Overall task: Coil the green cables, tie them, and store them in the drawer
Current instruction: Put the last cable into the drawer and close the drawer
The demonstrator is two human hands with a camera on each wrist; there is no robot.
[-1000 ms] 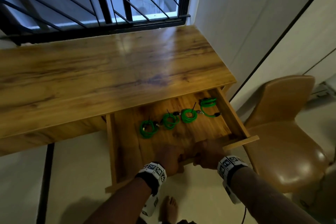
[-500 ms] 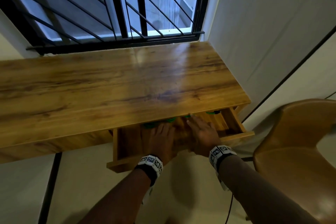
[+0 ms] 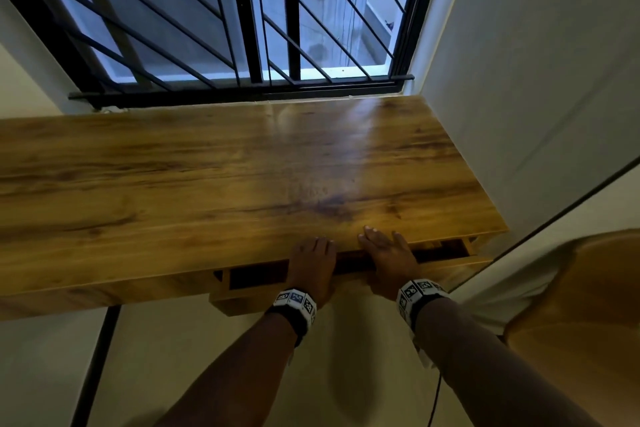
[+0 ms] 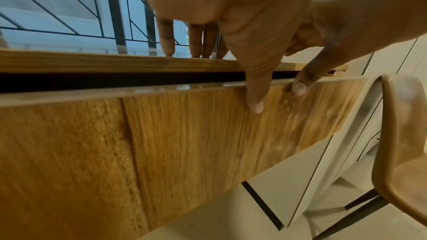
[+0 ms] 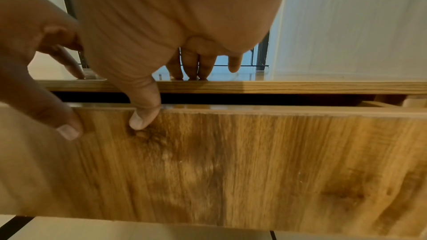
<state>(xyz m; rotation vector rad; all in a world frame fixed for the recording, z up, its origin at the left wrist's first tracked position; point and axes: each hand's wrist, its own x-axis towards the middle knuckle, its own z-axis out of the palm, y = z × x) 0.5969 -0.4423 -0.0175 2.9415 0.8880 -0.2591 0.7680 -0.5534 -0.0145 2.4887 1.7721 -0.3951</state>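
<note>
The wooden drawer (image 3: 249, 302) under the desk top (image 3: 207, 184) is pushed almost fully in; only a narrow dark gap stays above its front panel (image 4: 184, 143) (image 5: 254, 161). The green cables are hidden inside. My left hand (image 3: 311, 263) (image 4: 240, 57) and right hand (image 3: 388, 256) (image 5: 143, 72) sit side by side at the desk's front edge. Their straight fingers rest on the desk top, and both thumbs press against the drawer front. Neither hand holds anything.
A tan chair (image 3: 581, 305) (image 4: 404, 134) stands close on the right. A white wall (image 3: 536, 80) borders the desk's right end. A black window grille (image 3: 242, 28) runs behind the desk. Pale floor lies below.
The drawer went from wide open to nearly closed, and the coiled green cables slid out of sight. Both hands moved forward with the drawer front until the fingers reached the desk top.
</note>
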